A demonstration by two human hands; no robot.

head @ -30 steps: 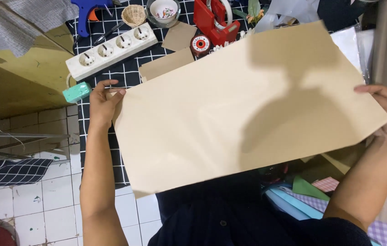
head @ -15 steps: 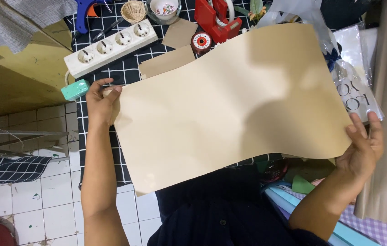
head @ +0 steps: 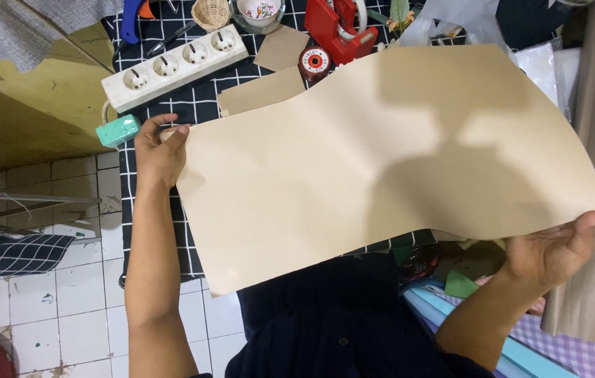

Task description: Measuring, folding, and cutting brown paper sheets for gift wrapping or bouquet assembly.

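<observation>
Tan kraft paper, one large matte sheet, is what we are holding up over the table, and it is buckling in soft waves along its upper edge while shadows are falling across its right half. Our left hand is gripping the sheet's left edge, the forearm running straight up from the lower frame; the thumb side is lying on the paper's face, the grip pressed together on that edge. Our right hand is cupping the lower right corner from beneath, palm turned upward, fingers curling under the sheet so that we cannot tell exactly how tightly they are pinching; the edge is resting on them.

Behind the sheet, the table is wearing a black cloth with a thin white grid. On it a white plastic power strip with round sockets is lying at a slant, a mint-green block sitting just beside our left hand. Farther back a small woven basket, a white cup of tiny beads, a red tape dispenser and cardboard scraps are crowding together. Pale glazed floor tiles are showing at lower left.
</observation>
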